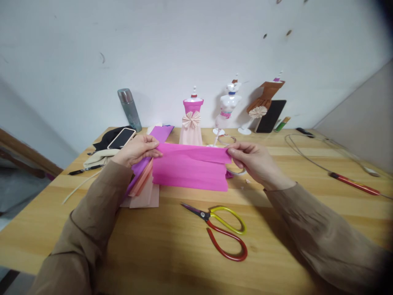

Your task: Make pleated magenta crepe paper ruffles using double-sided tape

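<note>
A bright pink sheet of crepe paper (190,172) is stretched between my hands above the table, its top strip doubled over. My left hand (139,149) pinches its upper left corner. At the upper right corner, my right hand (250,159) grips it between thumb and fingers. Under and beside my left hand lie stacked purple, orange and pale pink papers (143,186). Scissors (215,225) with one yellow and one red handle rest on the table below the sheet. A roll of tape (237,171) is partly hidden behind the sheet and my right hand.
Behind stand a mannequin in a pink paper dress (192,119), bare white mannequins (227,108) and one in brown (265,96). A bottle (129,110) and phone (122,138) are at left. A red-handled tool with a cord (353,183) and a green tube (282,124) lie right.
</note>
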Available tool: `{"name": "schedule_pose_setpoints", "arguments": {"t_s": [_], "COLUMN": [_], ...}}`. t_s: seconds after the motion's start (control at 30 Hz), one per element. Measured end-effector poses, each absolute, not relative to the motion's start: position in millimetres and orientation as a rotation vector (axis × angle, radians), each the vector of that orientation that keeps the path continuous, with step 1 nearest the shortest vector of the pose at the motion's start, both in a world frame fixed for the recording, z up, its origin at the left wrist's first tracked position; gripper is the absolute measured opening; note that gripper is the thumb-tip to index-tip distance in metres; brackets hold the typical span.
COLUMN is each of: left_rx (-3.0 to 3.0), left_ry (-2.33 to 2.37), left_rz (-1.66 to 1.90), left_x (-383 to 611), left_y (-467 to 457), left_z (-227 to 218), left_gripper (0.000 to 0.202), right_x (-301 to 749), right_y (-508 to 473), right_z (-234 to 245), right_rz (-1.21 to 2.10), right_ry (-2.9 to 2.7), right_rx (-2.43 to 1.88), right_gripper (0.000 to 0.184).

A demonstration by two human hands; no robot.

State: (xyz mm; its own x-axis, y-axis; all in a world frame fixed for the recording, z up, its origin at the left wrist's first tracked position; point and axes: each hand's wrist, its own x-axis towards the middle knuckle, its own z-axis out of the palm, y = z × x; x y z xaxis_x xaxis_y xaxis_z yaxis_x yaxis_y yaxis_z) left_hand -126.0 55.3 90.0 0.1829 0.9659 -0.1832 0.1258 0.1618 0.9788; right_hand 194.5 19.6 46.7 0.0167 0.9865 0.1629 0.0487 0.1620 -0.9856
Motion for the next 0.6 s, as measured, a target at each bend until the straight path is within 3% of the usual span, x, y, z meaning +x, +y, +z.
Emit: {"name": "schedule_pose_setpoints", "arguments": {"t_s": [0.33,0.6], "left_rx": [1.402,1.367], "left_ry": [1.107,1.16], "left_rz": [0.888,0.859], "left_x": [-123.6,-122.5], "left_y": [54.1,50.5], "left_z": [84.3,87.0], "left_gripper": [0.016,0.017], "right_x": [202.3,207.6], "right_y": [26.9,30.6], "right_z": [40.4,36.3], "right_rz": [1.252,1.451], "right_ry": [-1.212,-1.15], "right_rx": [-1.089,-1.025], "right_gripper": [0.029,0.025]}}
